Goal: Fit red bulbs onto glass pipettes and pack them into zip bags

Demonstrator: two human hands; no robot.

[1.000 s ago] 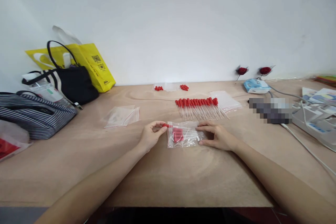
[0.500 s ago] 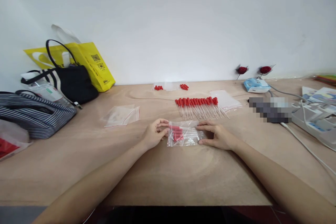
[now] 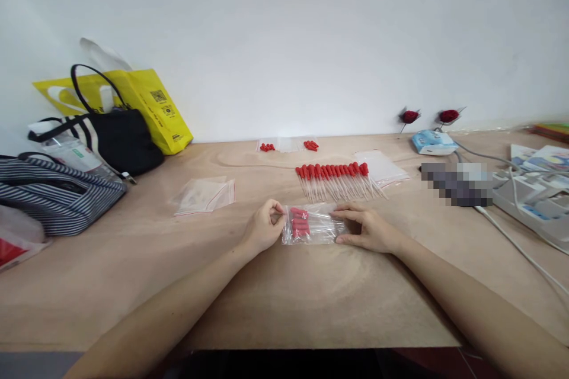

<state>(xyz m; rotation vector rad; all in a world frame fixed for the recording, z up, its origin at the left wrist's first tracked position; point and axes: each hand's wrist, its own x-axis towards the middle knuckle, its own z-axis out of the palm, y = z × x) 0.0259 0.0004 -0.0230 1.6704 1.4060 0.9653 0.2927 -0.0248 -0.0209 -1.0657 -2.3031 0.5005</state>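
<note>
A clear zip bag lies flat on the wooden table, with several red-tipped clear sticks inside, their red ends toward the left. My left hand pinches the bag's left edge between thumb and fingers. At the bag's right end, my right hand holds it, thumb at the lower side and fingers on top. Just behind the bag is a row of several more red-tipped sticks, fanned out side by side.
Flat clear bags lie at the left, and a white one at the right. Two filled bags are by the wall. A yellow bag, black bag and striped bag stand left. A power strip with cables is right.
My left fingers have closed in on the bag's left edge. The red ends inside have lined up more evenly. My right hand has hardly moved, and the view has shifted slightly.
</note>
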